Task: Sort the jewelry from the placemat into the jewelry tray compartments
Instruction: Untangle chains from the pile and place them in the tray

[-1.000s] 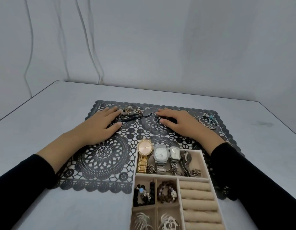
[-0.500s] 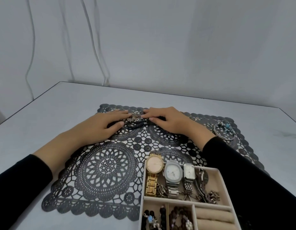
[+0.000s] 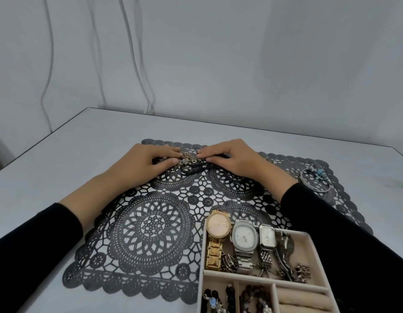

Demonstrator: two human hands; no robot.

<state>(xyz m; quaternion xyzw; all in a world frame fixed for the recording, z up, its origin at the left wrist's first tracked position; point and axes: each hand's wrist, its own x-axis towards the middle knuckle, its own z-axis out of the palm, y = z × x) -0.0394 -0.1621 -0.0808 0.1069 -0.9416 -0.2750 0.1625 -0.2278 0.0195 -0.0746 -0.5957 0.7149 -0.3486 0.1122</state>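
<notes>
The bracelet (image 3: 188, 159), a tangle of gold charms and dark cord, lies at the far middle of the placemat (image 3: 151, 224), caught between both hands. The left hand (image 3: 142, 163) and right hand (image 3: 236, 161) each seem to pinch one end between thumb and forefinger, though the fine grip is hard to make out. On lifting, the charms could snag the placemat's lace holes, or the cord could slip a pinch and drop short of the tray (image 3: 308, 236) at the near right. A bangle (image 3: 315, 179) lies by the placemat's right edge. Both palms face down, wrists low over the worktop (image 3: 83, 141), fingers bent towards each other.
</notes>
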